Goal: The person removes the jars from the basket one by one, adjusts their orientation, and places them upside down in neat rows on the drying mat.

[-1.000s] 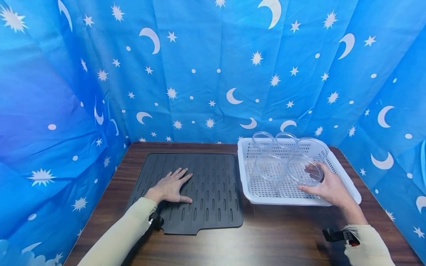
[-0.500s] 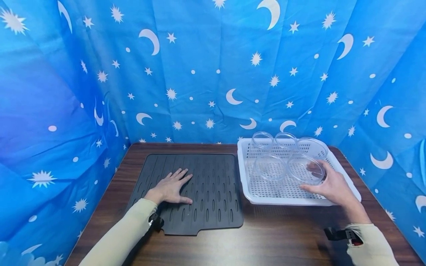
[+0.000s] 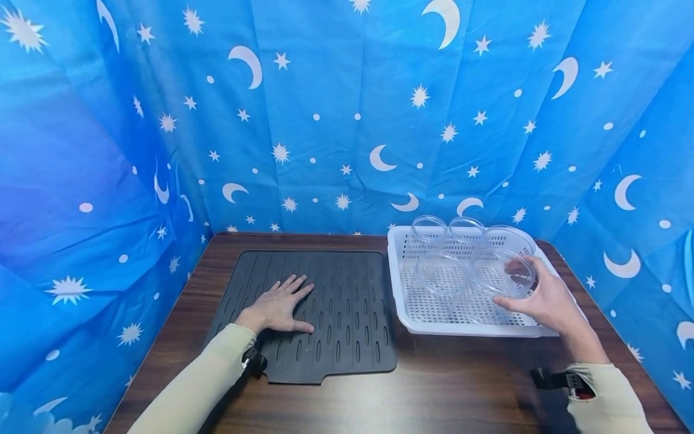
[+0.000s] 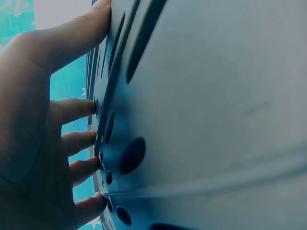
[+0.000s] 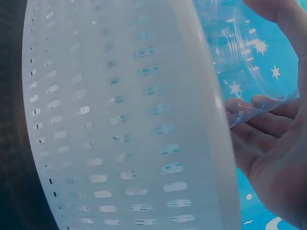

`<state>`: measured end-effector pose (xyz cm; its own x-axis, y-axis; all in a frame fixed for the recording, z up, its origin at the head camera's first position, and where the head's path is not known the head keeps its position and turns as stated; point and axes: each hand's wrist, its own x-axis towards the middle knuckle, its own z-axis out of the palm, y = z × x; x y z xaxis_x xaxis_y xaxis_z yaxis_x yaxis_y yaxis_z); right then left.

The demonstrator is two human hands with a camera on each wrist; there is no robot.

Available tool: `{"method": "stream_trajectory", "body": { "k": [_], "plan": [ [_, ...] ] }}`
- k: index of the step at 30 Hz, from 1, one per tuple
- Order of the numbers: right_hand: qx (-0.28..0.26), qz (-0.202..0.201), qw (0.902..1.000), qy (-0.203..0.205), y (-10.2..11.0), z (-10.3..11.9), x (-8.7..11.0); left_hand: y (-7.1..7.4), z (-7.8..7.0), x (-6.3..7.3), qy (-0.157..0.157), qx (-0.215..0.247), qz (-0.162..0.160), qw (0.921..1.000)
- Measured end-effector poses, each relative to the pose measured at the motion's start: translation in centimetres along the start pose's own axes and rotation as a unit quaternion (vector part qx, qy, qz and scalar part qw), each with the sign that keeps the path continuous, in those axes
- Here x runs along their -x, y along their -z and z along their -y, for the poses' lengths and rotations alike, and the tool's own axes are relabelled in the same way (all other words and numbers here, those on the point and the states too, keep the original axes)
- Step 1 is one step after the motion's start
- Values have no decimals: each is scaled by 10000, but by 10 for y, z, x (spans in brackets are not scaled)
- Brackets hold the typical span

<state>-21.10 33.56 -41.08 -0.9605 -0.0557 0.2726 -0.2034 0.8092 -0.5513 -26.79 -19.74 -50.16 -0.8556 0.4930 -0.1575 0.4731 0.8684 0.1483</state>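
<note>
My right hand (image 3: 547, 304) curls round a clear round plastic container (image 3: 496, 277) at the front right of the white basket (image 3: 461, 330). In the right wrist view its fingers and thumb sit on the container's clear wall (image 5: 259, 93), just beyond the basket's rim. Several other clear round containers stand in the basket, among them the one at front left (image 3: 440, 274) and a pair at the back. With fingers spread, my left hand (image 3: 278, 306) rests on a flat black ridged mat (image 3: 352, 337); the left wrist view has the fingertips touching its slotted surface.
The mat and the basket lie side by side on a dark wooden table (image 3: 412, 392), the basket to the right. A blue curtain (image 3: 325, 120) with moons and stars hangs behind and at both sides. A small camera is strapped to each wrist.
My right hand has shifted a little to the right, and the container it holds has moved with it. The left hand stays in place on the mat.
</note>
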Motion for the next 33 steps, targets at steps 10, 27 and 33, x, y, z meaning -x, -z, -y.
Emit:
{"method": "stream_trajectory", "body": {
  "k": [10, 27, 33],
  "plan": [
    [-258, -282, 9991, 205, 4, 3, -2, 1, 0, 0, 19, -22, 24, 10000],
    [-557, -647, 9953, 467, 12, 10, -8, -3, 1, -3, 99, -69, 92, 9999],
    [-596, -685, 9949, 441, 18, 16, -8, -3, 2, -3, 81, -91, 75, 9999]
  ]
}}
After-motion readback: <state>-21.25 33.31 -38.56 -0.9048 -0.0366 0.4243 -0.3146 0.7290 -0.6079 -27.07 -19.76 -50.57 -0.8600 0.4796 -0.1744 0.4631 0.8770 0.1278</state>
